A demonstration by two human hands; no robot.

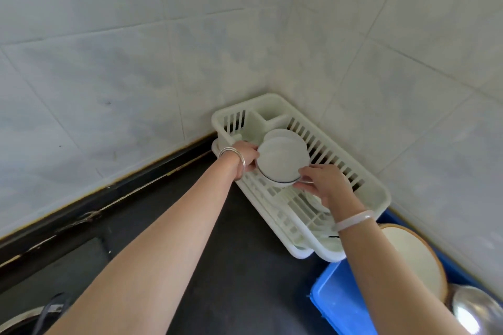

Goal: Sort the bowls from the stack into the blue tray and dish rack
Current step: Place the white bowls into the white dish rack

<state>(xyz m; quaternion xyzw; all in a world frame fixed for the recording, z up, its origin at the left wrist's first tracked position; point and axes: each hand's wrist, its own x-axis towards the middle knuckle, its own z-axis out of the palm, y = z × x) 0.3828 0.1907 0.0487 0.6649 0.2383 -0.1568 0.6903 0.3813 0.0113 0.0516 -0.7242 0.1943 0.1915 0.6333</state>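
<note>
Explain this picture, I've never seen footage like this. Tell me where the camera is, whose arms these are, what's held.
No machine here: a camera worn on a person's head looks down at their bare arms. The left hand and right hand both grip one white bowl, tilted, over the white dish rack in the tiled corner of a dark counter. Another white dish stands behind it. Lower right, a blue tray holds a tan-rimmed bowl, a steel bowl beside it.
</note>
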